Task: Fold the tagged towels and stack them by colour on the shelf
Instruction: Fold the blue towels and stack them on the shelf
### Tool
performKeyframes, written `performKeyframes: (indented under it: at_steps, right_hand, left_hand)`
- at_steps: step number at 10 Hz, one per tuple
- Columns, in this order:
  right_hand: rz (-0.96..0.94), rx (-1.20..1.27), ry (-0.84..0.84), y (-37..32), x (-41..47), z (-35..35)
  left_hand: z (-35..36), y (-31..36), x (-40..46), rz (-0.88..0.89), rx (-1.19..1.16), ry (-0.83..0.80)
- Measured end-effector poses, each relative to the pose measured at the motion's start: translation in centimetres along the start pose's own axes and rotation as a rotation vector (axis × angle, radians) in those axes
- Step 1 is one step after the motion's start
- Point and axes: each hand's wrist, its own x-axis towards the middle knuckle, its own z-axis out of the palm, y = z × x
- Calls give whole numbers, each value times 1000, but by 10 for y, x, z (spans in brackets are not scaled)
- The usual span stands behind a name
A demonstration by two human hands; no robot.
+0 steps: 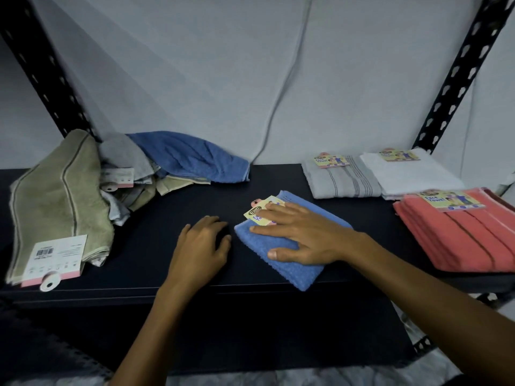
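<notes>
A folded blue towel [295,267] with a yellow card tag [262,211] lies mid-shelf. My right hand [301,235] presses flat on it, fingers straight and spread, fingertips over the tag. My left hand [199,252] rests on the dark shelf [195,199] just left of the towel, fingers loosely curled, holding nothing. On the right lie folded stacks: grey striped [342,181], white [412,174] and coral [462,235], each with a tag on top. On the left sits an unfolded heap: an olive towel [58,201], a grey one [125,157] and a blue one [192,157].
Black perforated shelf uprights rise at the back left [47,79] and back right [459,79]. A thin cable [281,90] hangs down the pale wall behind. The shelf's front edge [250,296] runs below my hands.
</notes>
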Motion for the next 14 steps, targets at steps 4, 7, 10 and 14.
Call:
performKeyframes:
  at_steps: [4,7,10,14]
  right_hand:
    - [502,57,-3,10,-87,-2]
    - [729,93,29,24,-98,-4]
    - [729,128,35,29,-97,-4]
    - [718,103,35,33,-95,-5]
  left_hand:
    - [24,72,19,66,37,-214]
    - [47,94,27,126,172,-299]
    - [45,96,26,134,202,-313]
    - [43,97,25,140,198,-327]
